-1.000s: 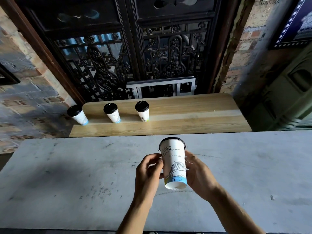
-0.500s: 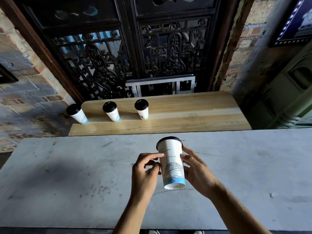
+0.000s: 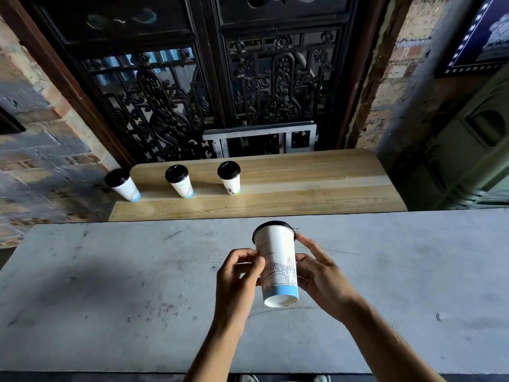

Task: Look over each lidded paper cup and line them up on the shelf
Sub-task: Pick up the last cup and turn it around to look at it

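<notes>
A white paper cup (image 3: 276, 260) with a black lid, a line drawing of a bridge and a blue band at its base is held above the grey table (image 3: 110, 299), tilted so its bottom faces me. My left hand (image 3: 237, 282) grips its left side with thumb and fingers. My right hand (image 3: 319, 277) holds its right side, fingertips near the lid rim. On the wooden shelf (image 3: 303, 188) beyond the table stand three lidded cups in a row: a left cup (image 3: 124, 186), a middle cup (image 3: 180, 181) and a right cup (image 3: 230, 179).
The shelf's right half is bare wood. Behind it rises a dark carved door screen (image 3: 220, 92) with a metal frame (image 3: 261, 139) at its foot. Brick walls flank both sides, and a green cabinet (image 3: 468, 147) stands at the right.
The cup has turned in my hands, so the bridge drawing now faces me more on the right side. My fingers have shifted on it. The shelf cups have not moved.
</notes>
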The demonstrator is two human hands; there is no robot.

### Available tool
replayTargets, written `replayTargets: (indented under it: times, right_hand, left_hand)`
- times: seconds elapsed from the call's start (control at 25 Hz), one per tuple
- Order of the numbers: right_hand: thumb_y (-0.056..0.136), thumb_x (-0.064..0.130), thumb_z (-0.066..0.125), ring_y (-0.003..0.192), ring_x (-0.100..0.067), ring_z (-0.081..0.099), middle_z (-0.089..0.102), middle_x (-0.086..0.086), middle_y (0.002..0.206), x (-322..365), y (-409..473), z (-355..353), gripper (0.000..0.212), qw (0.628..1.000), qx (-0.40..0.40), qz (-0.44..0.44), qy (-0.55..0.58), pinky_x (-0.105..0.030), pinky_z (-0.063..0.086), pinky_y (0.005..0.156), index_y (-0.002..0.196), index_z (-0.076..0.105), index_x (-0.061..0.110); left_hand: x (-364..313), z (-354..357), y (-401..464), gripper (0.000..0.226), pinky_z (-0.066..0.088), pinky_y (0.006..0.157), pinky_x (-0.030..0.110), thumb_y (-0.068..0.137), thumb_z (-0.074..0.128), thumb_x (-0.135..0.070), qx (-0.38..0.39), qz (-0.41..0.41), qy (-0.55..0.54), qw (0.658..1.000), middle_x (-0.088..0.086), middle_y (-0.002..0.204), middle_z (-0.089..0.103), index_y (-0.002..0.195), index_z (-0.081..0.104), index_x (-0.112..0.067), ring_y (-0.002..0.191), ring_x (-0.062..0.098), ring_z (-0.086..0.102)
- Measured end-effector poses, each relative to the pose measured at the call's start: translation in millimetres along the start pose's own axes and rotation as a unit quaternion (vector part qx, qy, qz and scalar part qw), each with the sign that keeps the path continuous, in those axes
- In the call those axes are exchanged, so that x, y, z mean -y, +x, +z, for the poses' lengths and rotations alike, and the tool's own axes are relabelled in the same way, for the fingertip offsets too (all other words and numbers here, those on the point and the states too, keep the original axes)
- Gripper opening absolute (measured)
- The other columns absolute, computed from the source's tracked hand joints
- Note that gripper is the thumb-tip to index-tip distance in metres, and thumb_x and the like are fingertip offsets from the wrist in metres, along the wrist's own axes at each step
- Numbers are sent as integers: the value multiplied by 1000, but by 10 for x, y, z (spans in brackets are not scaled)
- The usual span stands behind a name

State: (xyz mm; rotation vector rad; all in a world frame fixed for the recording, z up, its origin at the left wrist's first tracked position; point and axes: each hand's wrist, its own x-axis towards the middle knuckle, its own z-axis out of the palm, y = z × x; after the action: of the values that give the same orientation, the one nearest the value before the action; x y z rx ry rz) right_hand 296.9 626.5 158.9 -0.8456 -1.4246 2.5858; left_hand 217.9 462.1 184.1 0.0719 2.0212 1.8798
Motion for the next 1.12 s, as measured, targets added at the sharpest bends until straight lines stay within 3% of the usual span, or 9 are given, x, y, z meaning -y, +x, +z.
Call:
replayTargets:
  times: [0.16,0.32,0.64,0.84,0.96,1.12]
  right_hand:
    - [99,-10,45,101,-37,69,68,-33,115,7,-31,31,54,1000,4,-8,-4,-46,57,93,134,57,29]
    - [100,-8,46,100,-35,68,71,-23,105,2,-40,34,51,1000,0,-4,8,-44,58,92,131,58,31]
    - [102,-1,45,105,-37,68,74,-23,117,-62,-20,-30,49,999,1,17,28,-48,54,96,141,54,28]
    - [95,12,62,102,-40,69,69,-22,122,-66,-52,-21,52,996,32,19,78,-48,58,89,144,54,26]
    - [73,31,86,102,-40,71,71,-22,123,-63,-58,-21,76,995,55,14,87,-47,60,86,142,55,29]
    - [84,29,66,99,-35,72,72,-19,124,-44,-46,-47,58,998,33,14,56,-45,59,82,141,55,31]
  left_hand:
    - [-14,-12,-17,7,64,68,30,93,70,-5,2,-10,-2,1000,6,90,76,90,71,-11,81,15,72]
    - [-16,-34,-17,5,65,70,32,93,70,-6,4,-6,-6,1000,2,87,76,91,71,-11,79,12,72]
    - [40,-55,-24,10,63,66,29,95,66,-5,12,-11,-15,1000,-5,85,78,96,72,-13,80,13,73]
    - [100,-71,-23,29,60,65,26,98,55,-1,26,-4,-1,1000,-3,90,80,106,72,-22,86,16,76]
    - [148,-81,-20,37,63,69,32,98,53,2,29,21,22,999,-1,94,79,108,70,-29,92,23,75]
    - [185,-106,-28,55,65,73,44,91,55,8,46,100,68,992,4,115,65,116,70,-39,96,26,71]
